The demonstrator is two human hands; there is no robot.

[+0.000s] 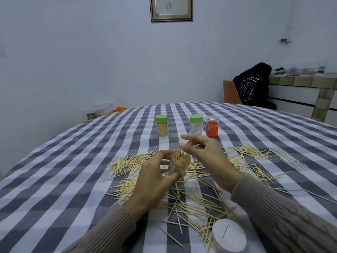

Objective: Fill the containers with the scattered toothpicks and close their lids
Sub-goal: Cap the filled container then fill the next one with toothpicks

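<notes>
Dim, cool light; warped edges.

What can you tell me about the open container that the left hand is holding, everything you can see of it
The open container is a small clear cylinder, plastic by its look, with no lid on it. It is packed nearly full of pale wooden toothpicks standing on end, their tips level with or just above the rim. The left hand grips it around the side, tilted slightly toward the camera, above the scattered toothpicks on the checked tablecloth. The right hand hovers at its mouth; whether it touches the tips is unclear.
</notes>
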